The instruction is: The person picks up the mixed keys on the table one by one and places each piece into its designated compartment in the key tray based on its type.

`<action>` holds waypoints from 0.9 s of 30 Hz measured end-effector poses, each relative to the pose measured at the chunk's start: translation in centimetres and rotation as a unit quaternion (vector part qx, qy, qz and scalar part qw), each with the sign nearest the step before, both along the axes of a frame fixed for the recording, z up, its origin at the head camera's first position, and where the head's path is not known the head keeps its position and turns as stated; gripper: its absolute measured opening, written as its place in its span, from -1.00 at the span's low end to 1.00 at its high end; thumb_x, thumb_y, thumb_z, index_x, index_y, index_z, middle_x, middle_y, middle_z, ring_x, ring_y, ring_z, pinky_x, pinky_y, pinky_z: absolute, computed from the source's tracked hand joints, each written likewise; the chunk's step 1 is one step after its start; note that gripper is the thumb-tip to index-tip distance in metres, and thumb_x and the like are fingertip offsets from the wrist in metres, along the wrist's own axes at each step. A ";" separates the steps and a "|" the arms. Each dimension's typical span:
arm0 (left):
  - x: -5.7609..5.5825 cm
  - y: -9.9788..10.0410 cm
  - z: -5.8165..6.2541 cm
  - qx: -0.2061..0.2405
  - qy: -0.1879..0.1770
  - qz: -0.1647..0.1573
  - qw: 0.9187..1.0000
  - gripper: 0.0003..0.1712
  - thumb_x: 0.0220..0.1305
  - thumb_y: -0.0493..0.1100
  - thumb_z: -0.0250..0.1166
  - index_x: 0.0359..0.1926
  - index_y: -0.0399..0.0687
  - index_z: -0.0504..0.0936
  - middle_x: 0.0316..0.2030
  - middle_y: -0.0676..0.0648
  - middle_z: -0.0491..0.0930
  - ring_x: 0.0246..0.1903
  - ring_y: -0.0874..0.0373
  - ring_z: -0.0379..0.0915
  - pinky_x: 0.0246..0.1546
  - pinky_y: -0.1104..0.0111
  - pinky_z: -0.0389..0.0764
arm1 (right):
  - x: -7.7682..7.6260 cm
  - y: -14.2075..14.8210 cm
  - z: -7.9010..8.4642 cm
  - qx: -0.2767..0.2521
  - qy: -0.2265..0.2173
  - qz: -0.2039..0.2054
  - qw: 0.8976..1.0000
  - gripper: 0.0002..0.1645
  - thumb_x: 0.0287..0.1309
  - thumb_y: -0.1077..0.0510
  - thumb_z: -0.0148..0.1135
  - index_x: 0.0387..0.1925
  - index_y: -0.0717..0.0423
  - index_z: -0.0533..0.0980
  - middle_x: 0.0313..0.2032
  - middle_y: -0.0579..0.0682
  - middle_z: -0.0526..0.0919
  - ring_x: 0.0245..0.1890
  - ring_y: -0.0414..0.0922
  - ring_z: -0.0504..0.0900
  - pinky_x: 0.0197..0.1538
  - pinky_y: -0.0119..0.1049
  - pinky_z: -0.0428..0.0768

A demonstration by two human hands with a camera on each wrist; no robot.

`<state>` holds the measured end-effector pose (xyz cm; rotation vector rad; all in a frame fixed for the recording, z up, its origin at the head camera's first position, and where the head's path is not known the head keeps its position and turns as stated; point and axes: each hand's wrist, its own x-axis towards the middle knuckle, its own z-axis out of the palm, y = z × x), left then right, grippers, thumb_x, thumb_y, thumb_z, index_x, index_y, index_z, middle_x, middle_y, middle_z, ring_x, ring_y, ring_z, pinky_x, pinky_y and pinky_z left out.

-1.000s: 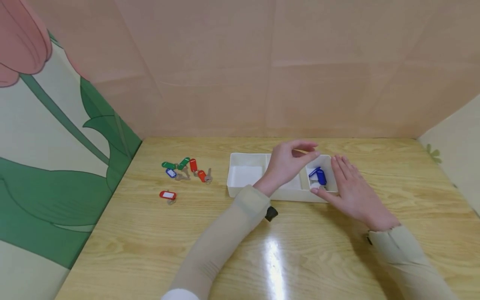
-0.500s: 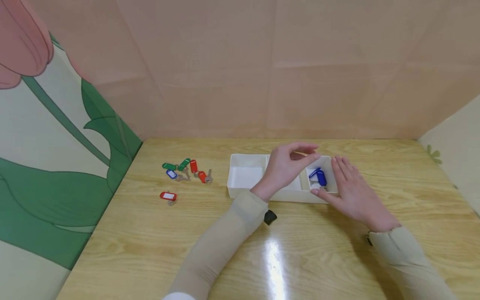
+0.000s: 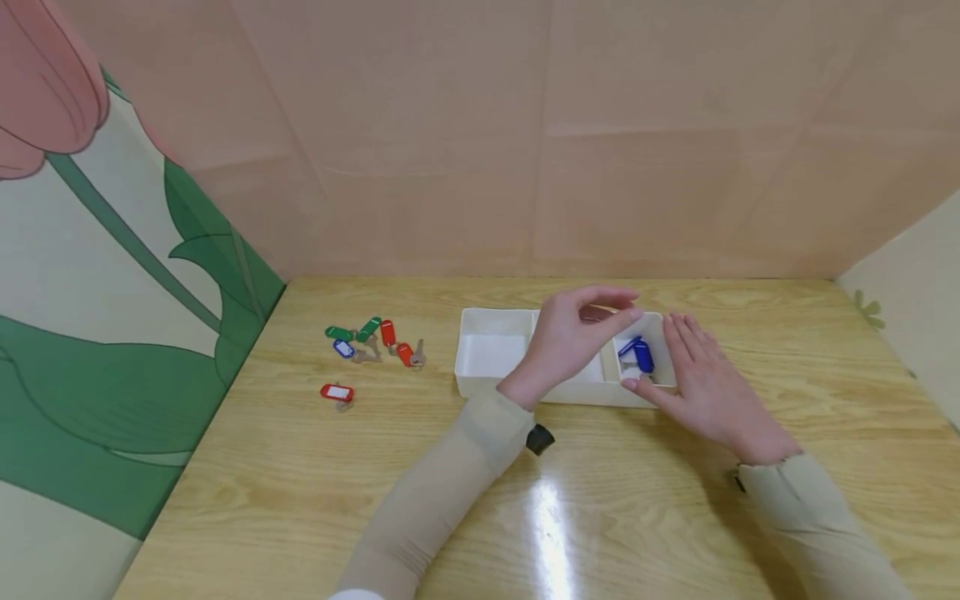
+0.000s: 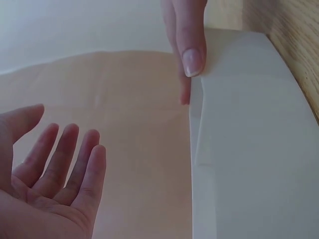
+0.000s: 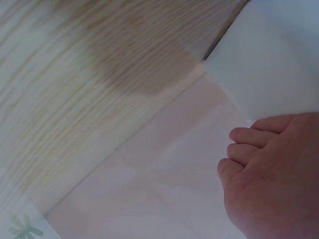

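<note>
A white box [image 3: 495,387] with compartments stands on the table. My left hand [image 3: 567,333] hovers over its middle, fingers loosely bent and nothing in them; in the left wrist view this hand [image 4: 55,189] appears with its palm bare. Flat along the box's right end lies my right hand [image 3: 708,387], fingers straight against the wall and thumb at the front rim. The right wrist view shows that hand [image 5: 279,164] against the white wall. Blue key tags [image 3: 642,356] lie in the right compartment, between the two hands. My left hand and wrist hide part of the middle compartment.
Left of the box lie green key tags [image 3: 368,329], red key tags [image 3: 387,332] and a blue key tag [image 3: 343,348], with keys among them. Nearer the front is another red key tag [image 3: 337,392]. A pinkish wall [image 3: 420,167] rises behind the wooden table [image 3: 300,500].
</note>
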<state>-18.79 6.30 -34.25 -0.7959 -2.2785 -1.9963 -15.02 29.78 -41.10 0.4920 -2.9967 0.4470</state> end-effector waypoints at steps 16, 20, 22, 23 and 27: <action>0.3 -0.7 0.1 0.000 0.006 -0.003 1.000 -0.72 0.40 -0.04 0.37 0.07 0.01 0.75 -0.13 0.22 0.71 -0.19 0.39 0.63 -0.11 0.52 0.61 | 0.0 0.1 -0.1 0.003 -0.004 -0.002 1.000 0.31 0.31 -0.43 0.15 0.57 0.34 -0.24 0.57 0.31 -0.26 0.56 0.10 -0.44 0.51 0.10 -0.34; 0.3 -0.9 0.0 0.003 0.005 -0.007 1.000 -0.70 0.41 -0.03 0.36 0.07 0.00 0.74 -0.11 0.22 0.71 -0.17 0.34 0.64 -0.10 0.51 0.61 | -0.1 0.1 -0.1 0.004 -0.006 -0.002 1.000 0.31 0.31 -0.44 0.14 0.57 0.34 -0.24 0.57 0.31 -0.26 0.56 0.09 -0.44 0.51 0.09 -0.34; 0.3 -1.0 0.0 0.005 0.004 -0.011 1.000 -0.70 0.41 -0.03 0.36 0.08 -0.01 0.74 -0.10 0.20 0.71 -0.17 0.33 0.64 -0.10 0.50 0.62 | -0.1 0.0 -0.1 0.005 -0.008 -0.002 1.000 0.31 0.31 -0.44 0.14 0.57 0.33 -0.24 0.57 0.31 -0.27 0.56 0.10 -0.44 0.51 0.09 -0.34; 0.3 -1.0 0.0 0.007 0.004 -0.013 1.000 -0.69 0.41 -0.03 0.36 0.08 -0.01 0.74 -0.09 0.20 0.71 -0.17 0.34 0.64 -0.09 0.50 0.62 | -0.1 0.0 -0.1 0.006 -0.010 -0.003 1.000 0.31 0.31 -0.44 0.14 0.57 0.33 -0.25 0.57 0.30 -0.27 0.56 0.11 -0.44 0.51 0.10 -0.34; 0.4 -1.2 -0.1 0.012 0.001 -0.016 1.000 -0.69 0.42 -0.02 0.36 0.08 -0.01 0.73 -0.09 0.21 0.70 -0.16 0.35 0.64 -0.08 0.49 0.61 | -0.2 0.0 -0.1 0.006 -0.011 -0.002 1.000 0.31 0.31 -0.43 0.14 0.57 0.33 -0.26 0.57 0.31 -0.28 0.56 0.18 -0.39 0.51 0.10 -0.35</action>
